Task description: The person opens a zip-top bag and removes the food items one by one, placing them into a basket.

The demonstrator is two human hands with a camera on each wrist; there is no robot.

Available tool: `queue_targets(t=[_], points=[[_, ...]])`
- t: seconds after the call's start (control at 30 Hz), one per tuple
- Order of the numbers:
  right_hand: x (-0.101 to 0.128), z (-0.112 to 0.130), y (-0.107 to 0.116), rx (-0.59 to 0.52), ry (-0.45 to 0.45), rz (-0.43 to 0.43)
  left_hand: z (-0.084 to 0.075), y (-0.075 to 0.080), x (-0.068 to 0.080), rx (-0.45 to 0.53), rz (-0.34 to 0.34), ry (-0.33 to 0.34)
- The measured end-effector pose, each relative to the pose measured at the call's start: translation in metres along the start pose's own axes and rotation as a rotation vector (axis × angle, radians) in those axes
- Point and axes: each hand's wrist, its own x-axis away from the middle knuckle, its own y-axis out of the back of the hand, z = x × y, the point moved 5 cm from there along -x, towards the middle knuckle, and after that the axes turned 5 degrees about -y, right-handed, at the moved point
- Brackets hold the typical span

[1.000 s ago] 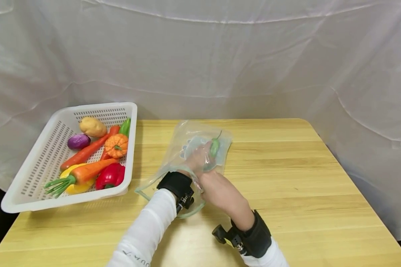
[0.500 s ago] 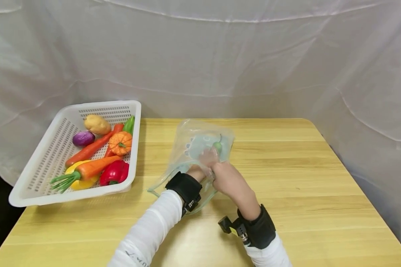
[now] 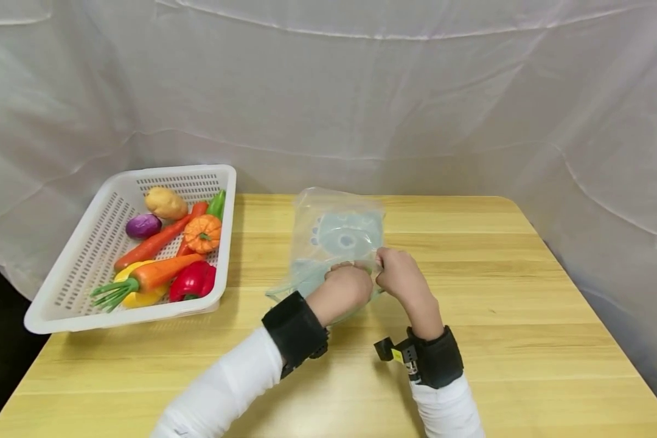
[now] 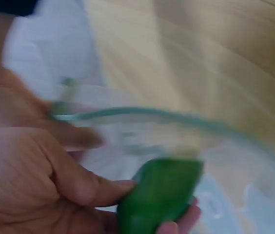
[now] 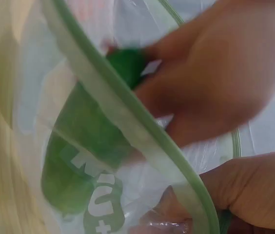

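Note:
A clear plastic bag (image 3: pixel 336 234) with a pale blue print and a green-edged mouth lies on the table in front of me. At its mouth, my left hand (image 3: pixel 347 289) holds a green pepper (image 4: pixel 159 197), pinched between thumb and fingers. The right wrist view has the pepper partly behind the bag's clear wall, its upper end above the green rim (image 5: pixel 123 97). Just to the right, my right hand (image 3: pixel 407 280) grips the edge of the bag's mouth. The head view mostly hides the pepper behind the left hand.
A white perforated basket (image 3: pixel 231 243) at the left holds a potato (image 3: pixel 166 202), a purple vegetable (image 3: pixel 143 226), carrots (image 3: pixel 164 274), a small pumpkin (image 3: pixel 203 233), and red (image 3: pixel 194 280) and yellow peppers. The wooden table (image 3: pixel 498 292) extends right. A pale curtain (image 3: pixel 361 91) hangs behind.
My left hand has drawn back from deep inside the bag to its mouth, bringing the green pepper along. My right hand has shifted slightly right, still gripping the bag's edge.

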Motion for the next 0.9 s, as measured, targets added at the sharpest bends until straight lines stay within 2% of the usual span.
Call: queue_targets(t=[0.03,0.1,0.17,0.27,0.37,0.43,0.53,0.63,0.73,0.8,0.9], points=[[-0.001,-0.004,0.002,-0.009,-0.012,-0.008,0.0,0.003,0.006,-0.012,0.012,0.001],[-0.003,-0.013,0.006,-0.019,-0.041,-0.029,0.003,0.007,0.019,0.143,0.076,0.047],[-0.005,-0.024,0.011,-0.029,-0.073,-0.05,0.007,0.01,0.039,0.29,0.107,0.046],[-0.005,-0.041,0.018,-0.042,-0.116,-0.063,0.014,0.011,0.076,0.423,0.037,-0.035],[-0.004,-0.057,0.025,-0.07,-0.146,-0.066,0.026,0.004,0.116,0.471,-0.071,-0.11],[-0.002,-0.068,0.03,-0.086,-0.16,-0.078,0.038,-0.004,0.139,0.494,-0.141,-0.114],[0.003,-0.084,0.041,-0.102,-0.185,-0.117,0.064,-0.019,0.168,0.529,-0.237,-0.039],[0.01,-0.102,0.051,-0.105,-0.216,-0.149,0.097,-0.031,0.191,0.55,-0.348,0.096],[0.019,-0.122,0.061,-0.088,-0.24,-0.186,0.13,-0.04,0.208,0.561,-0.432,0.226],[0.026,-0.138,0.068,-0.075,-0.266,-0.211,0.148,-0.046,0.213,0.57,-0.458,0.297],[0.037,-0.165,0.075,-0.052,-0.313,-0.249,0.171,-0.057,0.216,0.589,-0.446,0.39]])
